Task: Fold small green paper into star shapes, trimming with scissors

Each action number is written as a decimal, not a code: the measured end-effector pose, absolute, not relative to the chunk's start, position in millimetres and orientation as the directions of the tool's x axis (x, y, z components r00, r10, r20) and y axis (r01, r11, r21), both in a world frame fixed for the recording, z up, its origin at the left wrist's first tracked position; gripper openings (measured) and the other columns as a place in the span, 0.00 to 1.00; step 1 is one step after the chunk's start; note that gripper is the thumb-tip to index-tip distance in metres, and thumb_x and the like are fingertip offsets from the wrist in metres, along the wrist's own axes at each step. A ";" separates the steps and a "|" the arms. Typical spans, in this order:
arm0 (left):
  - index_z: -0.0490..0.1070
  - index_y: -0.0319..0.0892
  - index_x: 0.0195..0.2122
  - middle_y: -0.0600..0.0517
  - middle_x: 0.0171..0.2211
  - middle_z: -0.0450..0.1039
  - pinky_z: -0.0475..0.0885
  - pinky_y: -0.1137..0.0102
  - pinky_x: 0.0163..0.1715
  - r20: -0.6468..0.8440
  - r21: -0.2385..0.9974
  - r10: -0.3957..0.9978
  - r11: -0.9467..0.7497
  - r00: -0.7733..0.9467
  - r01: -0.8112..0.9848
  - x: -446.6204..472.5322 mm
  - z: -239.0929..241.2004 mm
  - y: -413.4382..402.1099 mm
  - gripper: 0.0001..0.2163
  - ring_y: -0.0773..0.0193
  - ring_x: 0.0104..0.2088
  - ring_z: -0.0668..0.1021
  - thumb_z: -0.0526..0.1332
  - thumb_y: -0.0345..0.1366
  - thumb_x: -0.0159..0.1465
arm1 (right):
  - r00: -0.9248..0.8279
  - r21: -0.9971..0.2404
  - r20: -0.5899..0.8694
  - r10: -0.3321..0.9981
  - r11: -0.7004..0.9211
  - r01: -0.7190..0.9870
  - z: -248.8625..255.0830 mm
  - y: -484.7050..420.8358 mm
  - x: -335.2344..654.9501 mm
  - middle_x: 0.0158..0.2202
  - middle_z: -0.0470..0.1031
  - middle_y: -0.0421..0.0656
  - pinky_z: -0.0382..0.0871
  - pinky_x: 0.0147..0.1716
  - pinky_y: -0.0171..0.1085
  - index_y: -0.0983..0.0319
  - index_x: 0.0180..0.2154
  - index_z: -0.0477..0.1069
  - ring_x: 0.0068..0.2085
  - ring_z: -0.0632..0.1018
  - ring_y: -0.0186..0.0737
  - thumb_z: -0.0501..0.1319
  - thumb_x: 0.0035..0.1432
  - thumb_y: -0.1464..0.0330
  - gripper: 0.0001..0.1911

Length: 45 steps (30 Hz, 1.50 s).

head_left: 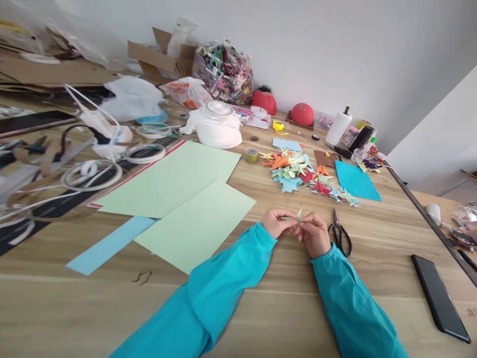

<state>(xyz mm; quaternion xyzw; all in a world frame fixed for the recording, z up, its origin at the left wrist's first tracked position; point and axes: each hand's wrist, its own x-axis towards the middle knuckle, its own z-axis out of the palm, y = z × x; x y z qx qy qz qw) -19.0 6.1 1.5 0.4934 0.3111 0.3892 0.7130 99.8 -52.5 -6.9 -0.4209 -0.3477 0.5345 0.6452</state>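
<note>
Paper (299,214), one small pale folded piece, sits between the two hands over the table (283,308), on the person's side of the pile (294,171). The left hand (277,222) pinches it from one side, thumb against forefinger; the right hand (313,233) pinches it from the other, its remaining fingers curled below. One pointed tip stands up between them.

Just beside the right wrist lie scissors (337,224), blades pointing away from the person. Beyond the hands, the pile holds pointed shapes in orange, green, blue and red. These look finished, and the piece in the fingers seems to be another of the kind, only partly shaped. To the left, two green sheets (201,219) overlap, flat and apparently unfolded, with a blue strip (110,246) running under the nearer one. A teal sheet (357,180) lies near the pile's right end. All these seem unworked so far.

Fingertips cover much of the paper, so its creases are hard to make out, and how near it is to done I cannot tell. Shapes in the pile overlap too much to count. Both sleeves (227,273) are cut off at the bottom edge.
</note>
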 end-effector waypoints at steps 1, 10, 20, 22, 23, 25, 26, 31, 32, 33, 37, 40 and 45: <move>0.75 0.34 0.22 0.52 0.14 0.71 0.66 0.73 0.16 -0.071 0.940 0.858 0.228 0.509 -0.253 -18.8 2.0 5.9 0.12 0.70 0.15 0.70 0.70 0.35 0.38 | 0.194 -0.915 -0.002 0.981 0.077 -0.396 -6.7 -52.6 100.0 0.17 0.73 0.38 0.59 0.11 0.28 0.62 0.24 0.64 0.15 0.70 0.31 0.64 0.44 0.72 0.08; 0.75 0.35 0.23 0.54 0.12 0.69 0.64 0.73 0.14 -0.103 0.930 0.866 0.259 0.489 -0.262 -18.7 -1.4 7.9 0.12 0.71 0.13 0.69 0.69 0.37 0.39 | 0.150 -0.916 -0.008 0.989 0.053 -0.398 -5.5 -53.4 100.3 0.18 0.73 0.38 0.61 0.13 0.30 0.62 0.30 0.66 0.15 0.69 0.32 0.63 0.45 0.68 0.09; 0.73 0.35 0.26 0.55 0.13 0.69 0.65 0.74 0.17 -0.038 0.942 0.868 0.197 0.495 -0.273 -15.5 -2.4 4.8 0.13 0.70 0.15 0.70 0.69 0.35 0.40 | 0.160 -0.905 -0.045 0.986 0.027 -0.425 -4.3 -53.2 100.4 0.18 0.75 0.39 0.61 0.13 0.30 0.61 0.27 0.63 0.15 0.70 0.33 0.62 0.45 0.70 0.08; 0.73 0.35 0.24 0.55 0.13 0.69 0.66 0.74 0.18 -0.064 0.934 0.869 0.225 0.490 -0.277 -15.7 -0.4 4.4 0.12 0.70 0.16 0.70 0.69 0.35 0.39 | 0.152 -0.904 -0.049 0.987 0.020 -0.426 -3.4 -53.4 100.3 0.19 0.75 0.38 0.61 0.12 0.30 0.61 0.27 0.62 0.15 0.70 0.33 0.62 0.45 0.70 0.08; 0.74 0.35 0.24 0.54 0.13 0.70 0.66 0.73 0.18 -0.083 0.931 0.871 0.241 0.484 -0.274 -16.0 0.7 4.3 0.12 0.70 0.16 0.70 0.69 0.34 0.39 | 0.148 -0.904 -0.053 0.988 0.015 -0.427 -3.0 -53.6 100.1 0.18 0.75 0.38 0.61 0.12 0.30 0.61 0.26 0.62 0.14 0.70 0.33 0.62 0.45 0.70 0.08; 0.74 0.35 0.22 0.54 0.13 0.70 0.66 0.73 0.17 -0.109 0.927 0.874 0.262 0.474 -0.269 -16.7 2.5 4.2 0.11 0.69 0.15 0.70 0.69 0.34 0.38 | 0.144 -0.904 -0.062 0.988 0.005 -0.427 -2.4 -53.7 99.6 0.18 0.74 0.38 0.61 0.12 0.30 0.61 0.26 0.62 0.14 0.70 0.33 0.62 0.45 0.70 0.07; 0.74 0.35 0.22 0.54 0.12 0.70 0.66 0.73 0.17 -0.114 0.926 0.875 0.264 0.470 -0.268 -16.9 3.1 4.0 0.10 0.69 0.15 0.70 0.69 0.33 0.38 | 0.145 -0.905 -0.064 0.987 0.004 -0.424 -2.4 -53.7 99.4 0.17 0.74 0.38 0.61 0.12 0.30 0.61 0.27 0.62 0.14 0.70 0.33 0.62 0.45 0.69 0.08; 0.73 0.34 0.21 0.55 0.10 0.68 0.63 0.73 0.14 -0.094 0.935 0.892 0.231 0.442 -0.267 -15.8 1.9 2.9 0.10 0.71 0.12 0.68 0.68 0.32 0.38 | 0.148 -0.922 -0.040 0.988 0.021 -0.387 -6.0 -52.8 99.5 0.17 0.74 0.38 0.59 0.11 0.28 0.61 0.27 0.63 0.13 0.69 0.32 0.64 0.44 0.69 0.10; 0.73 0.34 0.21 0.55 0.10 0.67 0.63 0.73 0.14 -0.087 0.936 0.895 0.224 0.439 -0.272 -15.7 1.4 3.0 0.10 0.71 0.12 0.68 0.68 0.33 0.38 | 0.148 -0.924 -0.035 0.988 0.024 -0.380 -7.2 -52.5 99.6 0.17 0.74 0.38 0.60 0.11 0.28 0.61 0.27 0.62 0.13 0.70 0.32 0.64 0.44 0.68 0.10; 0.72 0.35 0.21 0.55 0.10 0.67 0.63 0.73 0.14 -0.081 0.936 0.894 0.220 0.440 -0.275 -15.7 0.9 3.3 0.10 0.71 0.12 0.68 0.68 0.33 0.38 | 0.150 -0.927 -0.030 0.988 0.029 -0.375 -8.3 -52.2 99.7 0.18 0.75 0.38 0.60 0.12 0.28 0.61 0.27 0.62 0.14 0.70 0.32 0.64 0.45 0.68 0.10; 0.70 0.35 0.21 0.56 0.10 0.67 0.62 0.74 0.14 -0.092 0.945 0.882 0.224 0.462 -0.240 -17.5 -0.9 6.4 0.10 0.71 0.12 0.67 0.68 0.33 0.39 | 0.162 -0.934 -0.001 0.987 0.057 -0.352 -10.7 -51.3 99.4 0.21 0.76 0.39 0.65 0.16 0.30 0.61 0.27 0.64 0.19 0.74 0.33 0.65 0.44 0.69 0.10; 0.70 0.35 0.22 0.55 0.12 0.68 0.63 0.74 0.14 -0.091 0.943 0.867 0.234 0.490 -0.237 -18.0 -1.7 8.0 0.11 0.71 0.12 0.68 0.68 0.34 0.40 | 0.173 -0.929 0.010 0.985 0.073 -0.364 -9.0 -51.3 99.0 0.20 0.75 0.38 0.64 0.16 0.29 0.62 0.26 0.65 0.18 0.72 0.31 0.66 0.44 0.70 0.09; 0.71 0.35 0.26 0.54 0.14 0.71 0.68 0.72 0.18 -0.078 0.928 0.842 0.258 0.534 -0.270 -17.1 0.0 6.9 0.14 0.68 0.16 0.72 0.69 0.37 0.40 | 0.162 -0.904 0.011 0.987 0.079 -0.421 -5.7 -52.0 98.9 0.19 0.74 0.37 0.63 0.14 0.29 0.61 0.28 0.64 0.17 0.71 0.31 0.65 0.45 0.70 0.09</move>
